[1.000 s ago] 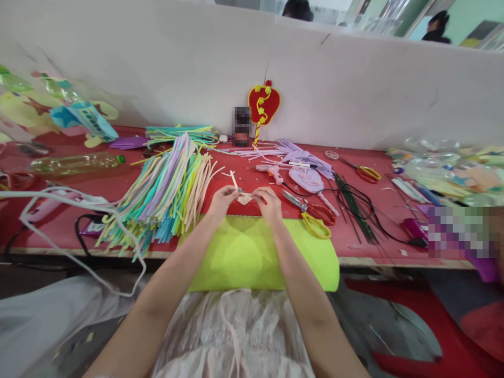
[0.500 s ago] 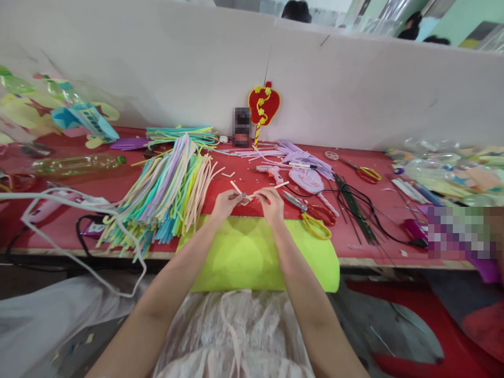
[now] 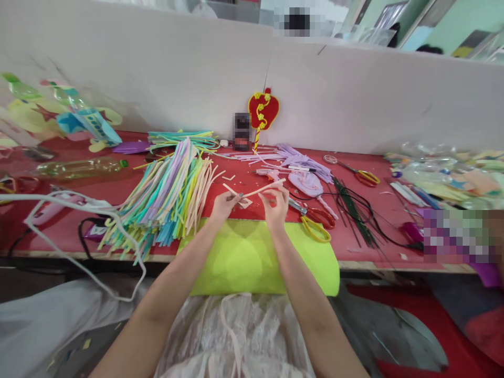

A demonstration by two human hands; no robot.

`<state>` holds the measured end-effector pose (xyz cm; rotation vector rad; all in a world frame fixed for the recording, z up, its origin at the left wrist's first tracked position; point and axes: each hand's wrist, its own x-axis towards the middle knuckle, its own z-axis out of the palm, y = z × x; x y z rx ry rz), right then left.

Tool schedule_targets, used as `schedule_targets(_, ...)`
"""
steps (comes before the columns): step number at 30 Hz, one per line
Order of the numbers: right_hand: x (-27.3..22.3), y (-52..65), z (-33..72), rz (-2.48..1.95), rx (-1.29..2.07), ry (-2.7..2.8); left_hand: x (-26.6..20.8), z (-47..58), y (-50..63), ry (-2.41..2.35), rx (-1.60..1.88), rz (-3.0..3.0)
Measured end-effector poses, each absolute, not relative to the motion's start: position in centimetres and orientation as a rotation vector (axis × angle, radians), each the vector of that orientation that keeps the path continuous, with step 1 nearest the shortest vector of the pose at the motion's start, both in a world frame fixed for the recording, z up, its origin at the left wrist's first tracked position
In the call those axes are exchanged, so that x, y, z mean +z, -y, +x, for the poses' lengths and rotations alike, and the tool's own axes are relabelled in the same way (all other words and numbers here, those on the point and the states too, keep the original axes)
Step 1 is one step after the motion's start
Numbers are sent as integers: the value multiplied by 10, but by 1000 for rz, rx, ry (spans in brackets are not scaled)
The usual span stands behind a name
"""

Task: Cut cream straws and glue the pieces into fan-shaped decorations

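Above the red tabletop, my left hand (image 3: 224,206) pinches a peach pipe cleaner (image 3: 254,192) that is bent, with a short end sticking up to the left. A small folded portion shows just under the left fingertips. My right hand (image 3: 276,206) has its thumb and fingertips on the long end, which slants up to the right past the fingers. To the left of my hands lies a big bundle of pastel pipe cleaners (image 3: 165,189), with peach ones on the near side. Scissors (image 3: 315,223) with red and yellow handles rest beside my right wrist.
A lime-green sheet (image 3: 255,257) covers the front edge beneath my forearms. Behind my hands are a pink glue gun (image 3: 270,174) and a lilac fan-shaped piece (image 3: 305,182). A red heart-shaped fan (image 3: 263,111) stands against the partition. Dark green stems (image 3: 352,210) and a cable lie right.
My right hand has shifted slightly along the pipe cleaner, and its fingers have lifted. The long end now shows as one straight slanting length. My left hand keeps its pinch.
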<state>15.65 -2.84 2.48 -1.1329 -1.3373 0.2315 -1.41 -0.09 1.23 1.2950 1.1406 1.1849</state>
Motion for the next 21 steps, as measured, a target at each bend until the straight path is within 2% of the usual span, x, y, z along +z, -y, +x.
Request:
schedule_targets(3,23,27,155,-1166,372,1228,14,-15,0,-1148,1243,1248)
schedule_targets(7,18,23,150,-1095,870,1242,12,-13,0,-1117,1171,1290)
schedule_targets(9,16,22,148,-1056,1008,1238,10,-12,1,-1082,1111,1321)
schedule_targets(21,12,18,154,-1086,1008,1261,12,-12,9,-918,820,1489)
